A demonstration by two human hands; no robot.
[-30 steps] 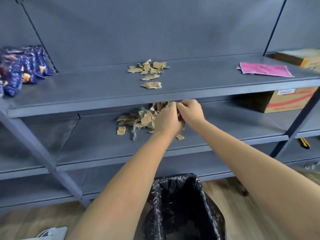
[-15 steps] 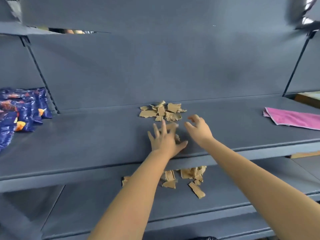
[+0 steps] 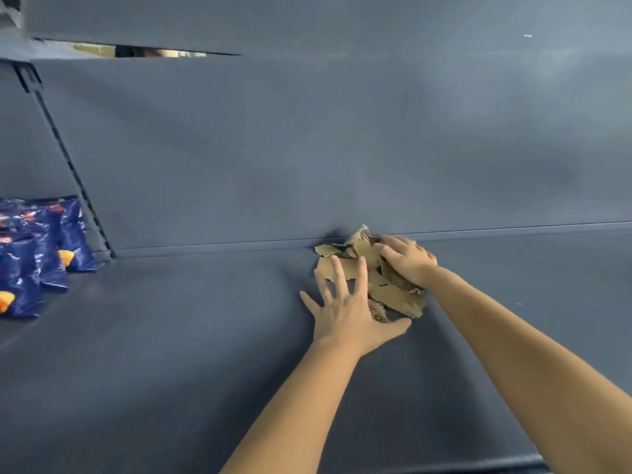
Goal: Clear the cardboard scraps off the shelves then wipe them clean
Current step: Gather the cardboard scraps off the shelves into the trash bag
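Note:
A small heap of brown cardboard scraps lies on the dark grey shelf, close against its back panel. My left hand rests flat on the shelf at the heap's left side, fingers spread, thumb under the nearest scrap. Over the right and far side of the heap lies my right hand, fingers curved down onto the scraps. Some scraps are hidden under both hands.
Several blue snack bags stand at the far left of the same shelf, beside a slotted upright. The shelf's front edge runs along the bottom of the view. A higher shelf shows at top left.
Both hands left the lower shelf's scraps and rose to the upper shelf. They have since reached back to the heap near the rear panel, the view moving closer.

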